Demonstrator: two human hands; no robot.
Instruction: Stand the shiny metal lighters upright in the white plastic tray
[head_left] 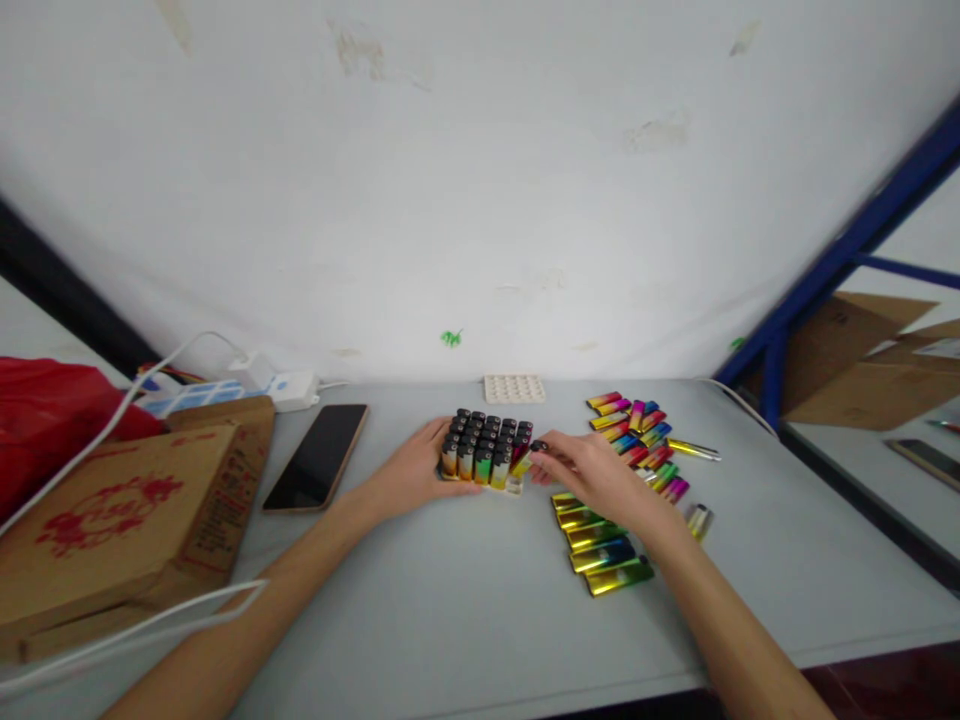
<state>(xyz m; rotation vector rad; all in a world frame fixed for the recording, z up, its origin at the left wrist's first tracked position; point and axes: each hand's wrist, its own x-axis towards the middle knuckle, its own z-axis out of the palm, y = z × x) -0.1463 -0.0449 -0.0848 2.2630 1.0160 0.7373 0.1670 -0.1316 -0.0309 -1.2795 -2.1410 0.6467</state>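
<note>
A pale holed tray (514,488) stands on the table, filled with rows of upright lighters (482,464) with black tops and shiny coloured bodies. My left hand (420,465) is closed around the tray's left side, thumb in front and fingers behind. At the tray's right edge, my right hand (589,468) pinches a lighter (523,463) by its black top. This lighter is yellowish and tilted, its lower end over the front right corner; whether it sits in a hole I cannot tell. Below my right wrist lies a slanting row of gold-green lighters (600,555).
More loose multicoloured lighters (637,425) lie at the right. A second holed tray (514,388) rests against the wall. To the left are a phone (319,458), a cardboard box (127,510), a power strip (294,388), a white cable and a red bag (67,425). A blue frame (832,270) bounds the right.
</note>
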